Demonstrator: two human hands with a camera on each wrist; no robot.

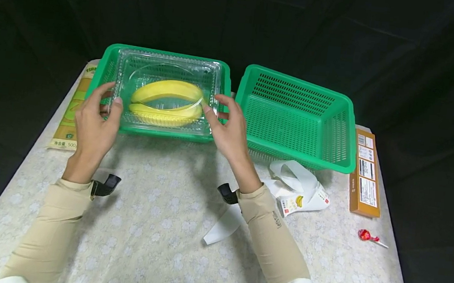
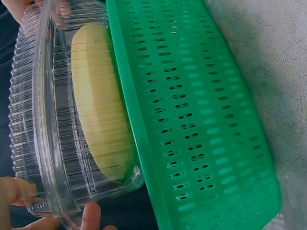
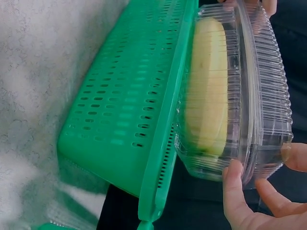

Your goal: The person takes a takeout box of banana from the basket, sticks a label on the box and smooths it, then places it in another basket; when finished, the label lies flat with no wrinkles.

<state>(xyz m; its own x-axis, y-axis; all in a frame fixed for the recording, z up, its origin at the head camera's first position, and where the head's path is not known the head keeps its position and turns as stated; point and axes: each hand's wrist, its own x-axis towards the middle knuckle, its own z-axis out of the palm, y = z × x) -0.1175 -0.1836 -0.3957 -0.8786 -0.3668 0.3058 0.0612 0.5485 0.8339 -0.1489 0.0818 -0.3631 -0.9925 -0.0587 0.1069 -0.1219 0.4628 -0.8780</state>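
A clear plastic clamshell box [image 1: 212, 78] is held level at the left green basket [image 1: 102, 63], its lid down. Inside lie two bananas, an upper banana [image 1: 168, 89] and a lower banana [image 1: 168, 116], curving toward each other. My left hand [image 1: 97, 122] grips the left end of the box, and my right hand [image 1: 230, 130] grips the right end. In the left wrist view, the clear box [image 2: 43, 105] sits at and above the rim of the green basket [image 2: 129, 96]. The right wrist view shows right-hand fingers [image 3: 233, 184] and thumb pinching the box's edge.
To the right stands another green basket [image 1: 282, 122]. In front of it lies a white strip with a banana print [image 1: 303, 201]. A brown carton [image 1: 365, 173] and a red lollipop [image 1: 365, 235] are at the right; a green-and-tan package [image 1: 69, 121] is beside the left basket.
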